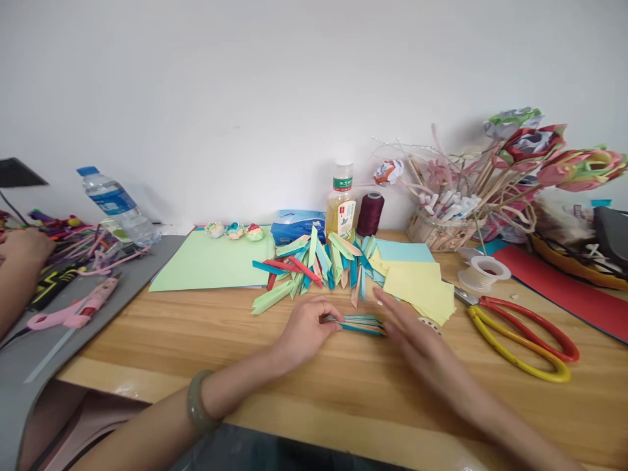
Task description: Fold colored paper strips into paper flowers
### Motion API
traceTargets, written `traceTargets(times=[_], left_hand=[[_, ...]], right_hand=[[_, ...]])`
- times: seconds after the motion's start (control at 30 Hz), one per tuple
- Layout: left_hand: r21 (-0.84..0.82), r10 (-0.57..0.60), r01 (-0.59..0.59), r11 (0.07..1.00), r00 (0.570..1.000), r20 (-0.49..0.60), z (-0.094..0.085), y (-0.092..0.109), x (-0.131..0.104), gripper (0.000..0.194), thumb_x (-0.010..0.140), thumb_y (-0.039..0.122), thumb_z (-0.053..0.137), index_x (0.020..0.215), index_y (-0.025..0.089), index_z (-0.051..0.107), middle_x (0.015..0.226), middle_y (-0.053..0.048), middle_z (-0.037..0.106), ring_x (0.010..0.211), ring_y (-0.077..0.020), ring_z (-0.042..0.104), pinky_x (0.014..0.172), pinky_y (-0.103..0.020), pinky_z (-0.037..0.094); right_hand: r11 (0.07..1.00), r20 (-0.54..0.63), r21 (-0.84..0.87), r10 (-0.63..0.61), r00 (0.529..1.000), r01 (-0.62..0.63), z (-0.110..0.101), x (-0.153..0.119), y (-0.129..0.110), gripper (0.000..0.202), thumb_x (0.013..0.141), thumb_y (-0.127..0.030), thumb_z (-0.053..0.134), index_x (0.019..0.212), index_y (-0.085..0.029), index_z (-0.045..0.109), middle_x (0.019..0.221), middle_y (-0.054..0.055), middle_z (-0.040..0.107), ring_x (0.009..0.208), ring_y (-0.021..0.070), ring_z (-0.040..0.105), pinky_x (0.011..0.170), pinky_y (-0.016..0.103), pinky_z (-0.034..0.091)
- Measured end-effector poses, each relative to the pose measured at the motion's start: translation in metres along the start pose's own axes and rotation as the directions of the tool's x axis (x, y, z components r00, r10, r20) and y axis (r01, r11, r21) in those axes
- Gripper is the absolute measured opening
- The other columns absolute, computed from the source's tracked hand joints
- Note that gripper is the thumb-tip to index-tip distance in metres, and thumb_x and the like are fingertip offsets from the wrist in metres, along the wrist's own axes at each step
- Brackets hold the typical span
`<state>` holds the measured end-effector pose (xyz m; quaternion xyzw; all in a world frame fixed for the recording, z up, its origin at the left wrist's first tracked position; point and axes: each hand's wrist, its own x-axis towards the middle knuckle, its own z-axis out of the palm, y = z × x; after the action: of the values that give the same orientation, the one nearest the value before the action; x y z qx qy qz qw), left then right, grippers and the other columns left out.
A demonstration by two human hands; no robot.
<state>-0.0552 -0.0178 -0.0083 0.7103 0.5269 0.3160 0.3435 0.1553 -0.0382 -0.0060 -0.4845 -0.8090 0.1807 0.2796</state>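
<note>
My left hand [313,328] pinches one end of a small stack of folded paper strips [362,324] in blue, green and orange, just above the wooden table. At the stack's other end, my right hand [411,327] has its fingers stretched out and apart; whether it touches the strips I cannot tell. Behind both hands lies a loose heap of folded paper strips [314,265] in green, blue, red and orange. Yellow paper sheets [422,288] lie beyond my right hand, and a small white disc [430,325] shows partly behind it.
Red-and-yellow-handled scissors [524,337] and a thread spool [483,272] lie at right. A drink bottle [342,203] and maroon thread cone [370,214] stand behind the heap. Green paper [210,265] lies left. A pink glue gun [78,311] rests near another person's hand [29,248].
</note>
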Motion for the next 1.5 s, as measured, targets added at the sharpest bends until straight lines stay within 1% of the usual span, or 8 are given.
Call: traceTargets(times=[0.17, 0.33, 0.57, 0.73, 1.0, 1.13, 1.33, 1.5], left_hand=[[-0.027, 0.01, -0.009, 1.0, 1.0, 0.014, -0.002, 0.0, 0.0, 0.008, 0.068, 0.009, 0.064, 0.067, 0.017, 0.066, 0.071, -0.001, 0.063, 0.068, -0.0143, 0.056, 0.061, -0.025, 0.044], [-0.023, 0.028, -0.028, 0.999, 0.999, 0.018, -0.001, -0.002, 0.001, 0.009, 0.069, 0.009, 0.063, 0.069, 0.017, 0.066, 0.073, -0.001, 0.063, 0.068, -0.0142, 0.056, 0.061, -0.025, 0.043], [-0.008, 0.035, -0.035, 0.999, 0.999, 0.023, -0.002, -0.002, 0.002, 0.008, 0.069, 0.009, 0.064, 0.069, 0.016, 0.066, 0.072, -0.001, 0.063, 0.069, -0.0146, 0.056, 0.064, -0.026, 0.044], [0.004, 0.044, -0.044, 0.999, 0.998, 0.039, -0.003, -0.005, 0.001, 0.029, 0.071, 0.007, 0.063, 0.096, 0.02, 0.068, 0.086, -0.002, 0.066, 0.081, -0.017, 0.058, 0.076, -0.03, 0.046], [0.148, 0.345, -0.373, 0.916, 0.92, 0.183, -0.007, -0.015, 0.0, 0.031, 0.089, 0.021, 0.043, 0.111, 0.019, 0.064, 0.088, -0.007, 0.059, 0.082, -0.0163, 0.055, 0.075, -0.031, 0.046], [0.17, 0.286, -0.308, 0.936, 0.947, 0.146, -0.004, -0.01, -0.003, 0.033, 0.092, 0.032, 0.038, 0.098, 0.018, 0.067, 0.088, -0.007, 0.062, 0.084, -0.0169, 0.055, 0.077, -0.031, 0.046], [0.146, 0.014, -0.03, 0.989, 0.994, 0.107, 0.0, -0.002, -0.004, 0.027, 0.09, 0.039, 0.043, 0.089, 0.019, 0.062, 0.086, -0.002, 0.061, 0.083, -0.0142, 0.057, 0.079, -0.026, 0.045], [0.275, 0.17, -0.2, 0.94, 0.977, 0.13, 0.005, -0.013, -0.007, 0.029, 0.093, 0.034, 0.035, 0.104, 0.021, 0.059, 0.093, -0.003, 0.061, 0.087, -0.0146, 0.056, 0.08, -0.027, 0.045]], right_hand=[[0.992, -0.059, -0.12, 0.026, 0.998, -0.033, -0.029, -0.008, 0.013, 0.038, 0.092, -0.031, 0.038, 0.125, -0.018, 0.052, 0.123, 0.011, 0.061, 0.112, 0.0241, 0.058, 0.093, 0.041, 0.049], [0.958, 0.047, -0.239, -0.151, 0.987, 0.158, -0.012, -0.005, 0.005, 0.042, 0.088, -0.022, 0.046, 0.129, -0.015, 0.047, 0.128, 0.015, 0.055, 0.116, 0.0237, 0.052, 0.094, 0.041, 0.048], [0.94, 0.201, -0.217, -0.221, 0.954, 0.263, -0.005, 0.021, 0.002, 0.039, 0.083, -0.014, 0.055, 0.122, -0.019, 0.054, 0.114, 0.011, 0.062, 0.101, 0.0237, 0.058, 0.083, 0.04, 0.05], [0.941, 0.197, -0.154, -0.27, 0.942, 0.302, 0.001, 0.022, 0.007, 0.032, 0.088, -0.014, 0.048, 0.117, -0.021, 0.058, 0.102, 0.009, 0.064, 0.091, 0.0207, 0.058, 0.076, 0.035, 0.049], [0.916, 0.178, -0.188, -0.322, 0.93, 0.354, 0.003, 0.02, 0.009, 0.036, 0.088, -0.013, 0.048, 0.122, -0.024, 0.055, 0.096, 0.007, 0.062, 0.089, 0.0184, 0.057, 0.071, 0.03, 0.05], [0.884, 0.142, -0.247, -0.371, 0.918, 0.396, 0.004, 0.017, 0.007, 0.032, 0.089, -0.011, 0.043, 0.115, -0.02, 0.059, 0.092, 0.008, 0.063, 0.084, 0.0192, 0.058, 0.068, 0.031, 0.051], [0.851, 0.11, -0.299, -0.419, 0.901, 0.432, 0.008, 0.013, 0.005, 0.036, 0.089, -0.007, 0.034, 0.118, -0.014, 0.056, 0.091, 0.011, 0.062, 0.084, 0.0207, 0.057, 0.066, 0.032, 0.053], [0.798, 0.113, -0.397, -0.449, 0.887, 0.454, 0.009, 0.013, 0.003, 0.035, 0.089, -0.007, 0.033, 0.116, -0.011, 0.055, 0.089, 0.012, 0.062, 0.084, 0.0223, 0.057, 0.061, 0.031, 0.053]])
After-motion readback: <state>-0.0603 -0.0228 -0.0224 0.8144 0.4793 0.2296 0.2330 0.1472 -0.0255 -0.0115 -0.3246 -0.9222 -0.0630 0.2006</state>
